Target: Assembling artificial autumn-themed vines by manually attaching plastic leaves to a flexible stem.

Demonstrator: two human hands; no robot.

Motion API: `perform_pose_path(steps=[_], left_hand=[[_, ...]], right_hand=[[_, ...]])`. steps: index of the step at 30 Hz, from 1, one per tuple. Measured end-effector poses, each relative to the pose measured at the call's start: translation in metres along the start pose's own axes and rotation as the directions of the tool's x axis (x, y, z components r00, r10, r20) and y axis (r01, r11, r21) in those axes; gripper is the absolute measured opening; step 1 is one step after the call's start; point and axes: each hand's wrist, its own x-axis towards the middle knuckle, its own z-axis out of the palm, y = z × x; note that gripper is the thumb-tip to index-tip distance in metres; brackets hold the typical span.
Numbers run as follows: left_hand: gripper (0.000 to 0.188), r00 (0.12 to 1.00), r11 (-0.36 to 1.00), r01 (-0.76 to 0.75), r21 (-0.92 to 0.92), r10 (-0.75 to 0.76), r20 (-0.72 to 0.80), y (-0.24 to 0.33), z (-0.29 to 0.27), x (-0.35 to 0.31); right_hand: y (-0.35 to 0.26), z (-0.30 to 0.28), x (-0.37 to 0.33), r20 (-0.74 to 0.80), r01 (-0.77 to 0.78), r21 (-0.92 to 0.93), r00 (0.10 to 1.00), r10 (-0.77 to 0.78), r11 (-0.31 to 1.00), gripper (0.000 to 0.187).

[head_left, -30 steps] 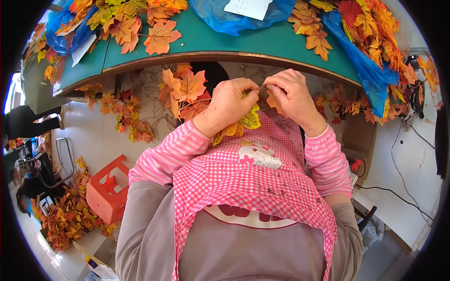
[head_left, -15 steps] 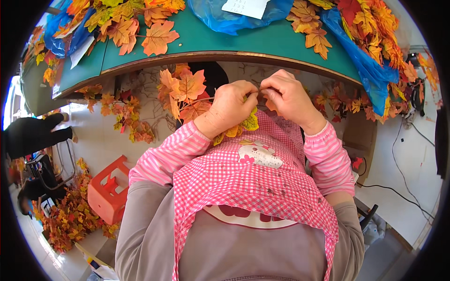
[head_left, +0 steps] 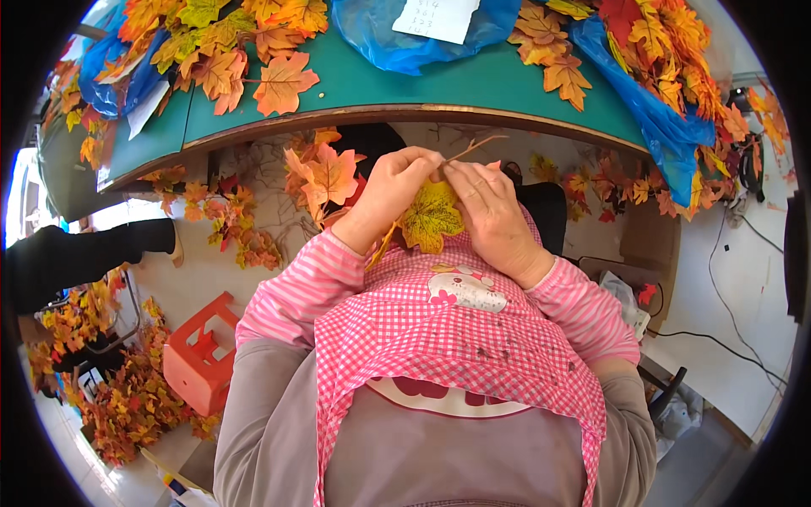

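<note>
My left hand (head_left: pixel 390 188) is closed in a pinch on an artificial maple leaf garland, at the lower end of its thin brown stem (head_left: pixel 475 147). Beside it, my right hand (head_left: pixel 497 213) has its fingers pressed together on the same garland, fingertips against the left ones. Between the hands hangs a yellow-green leaf (head_left: pixel 432 218). Orange leaves (head_left: pixel 328 179) of the garland spread out left of my left wrist. The exact hold of the fingertips on the stem is hidden.
A green table (head_left: pixel 363 86) stands ahead, bearing more autumn leaves (head_left: pixel 283 83), a blue plastic bag (head_left: pixel 380 46) and a paper slip (head_left: pixel 435 19). Leaf garlands (head_left: pixel 241 224) hang below its edge. An orange stool (head_left: pixel 201 355) is at left, near another person's leg (head_left: pixel 127 241).
My hands have come closer together and turned, the right one lower. The yellow leaf and the bare stem end now show. At left, the other person's leg has moved.
</note>
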Motion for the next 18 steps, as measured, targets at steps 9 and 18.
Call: perform_pose_path(steps=[9, 18], left_hand=[[0.014, 0.998, 0.993, 0.036, 0.112, -0.041, 0.041, 0.008, -0.005, -0.011], [0.019, 0.843, 0.457, -0.458, 0.762, 0.494, 0.211, 0.038, 0.022, -0.016]], right_hand=[[0.020, -0.035, 0.030, -0.164, -0.072, 0.251, 0.980, 0.116, 0.965, 0.021], [0.033, -0.046, 0.033, 0.105, -0.162, 0.351, 0.985, 0.134, 0.922, 0.006]])
